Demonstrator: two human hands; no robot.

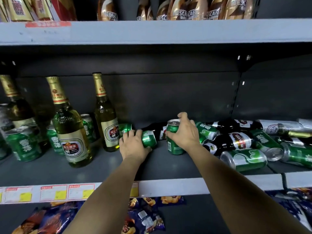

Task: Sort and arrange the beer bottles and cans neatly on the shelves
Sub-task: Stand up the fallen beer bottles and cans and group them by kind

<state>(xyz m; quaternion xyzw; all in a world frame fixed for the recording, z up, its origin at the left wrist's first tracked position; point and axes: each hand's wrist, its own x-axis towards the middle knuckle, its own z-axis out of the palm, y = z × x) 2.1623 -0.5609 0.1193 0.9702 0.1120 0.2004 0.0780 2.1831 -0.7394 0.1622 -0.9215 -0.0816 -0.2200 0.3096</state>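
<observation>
On the middle shelf (50, 169) my left hand (133, 144) grips a green beer can (149, 138) that lies on its side. My right hand (184, 132) holds an upright green can (173, 137) just to its right. Behind them lies a dark bottle (157, 128). Three tall clear bottles with gold necks stand at the left, the nearest (72, 129) in front, another (106, 115) beside my left hand. Upright green cans (23, 144) stand among them. To the right is a jumble of fallen green cans (244, 159) and dark bottles (236, 141).
The shelf above carries coffee bottles (182, 9) and red and gold boxes (22, 9). Price tags (54, 193) line the shelf's front edge. Snack bags (145, 215) lie on the shelf below. A shelf bracket (236, 92) divides the back panel at the right.
</observation>
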